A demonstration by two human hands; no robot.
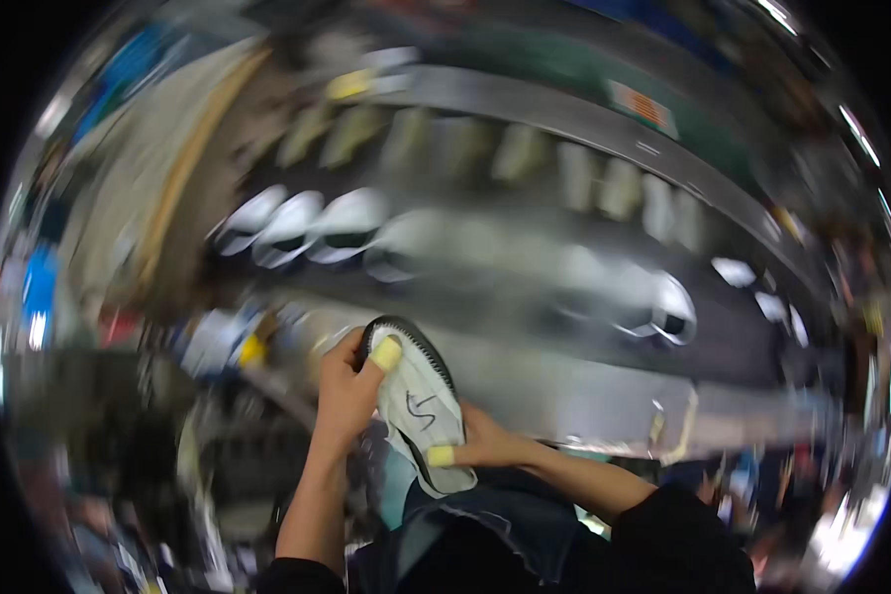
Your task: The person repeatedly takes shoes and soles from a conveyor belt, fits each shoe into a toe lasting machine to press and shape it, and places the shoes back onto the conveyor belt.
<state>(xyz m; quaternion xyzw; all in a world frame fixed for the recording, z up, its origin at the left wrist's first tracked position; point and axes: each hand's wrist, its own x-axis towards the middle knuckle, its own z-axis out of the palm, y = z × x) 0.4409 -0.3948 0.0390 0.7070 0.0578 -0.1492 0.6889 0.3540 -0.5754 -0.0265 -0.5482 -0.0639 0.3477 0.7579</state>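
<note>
Between both hands I hold a whitish shoe upper (416, 404) with a dark edge and a row of dark stitches around its toe. A dark mark is drawn on its pale face. My left hand (351, 381) grips the toe end, its thumb in a yellow cover pressing on top. Lower down, my right hand (477, 443) closes on the other end, its thumb also covered in yellow. The shoe tilts, toe up and to the left, in front of my body. The fingers beneath it are hidden.
Ahead runs a dark conveyor belt (495, 287) bearing several white shoe pieces (351, 223), blurred. Behind them stands a row of pale yellowish shapes (522, 153). A tan board-like panel (168, 178) rises at the left. A metal ledge (614, 396) borders the belt's near side.
</note>
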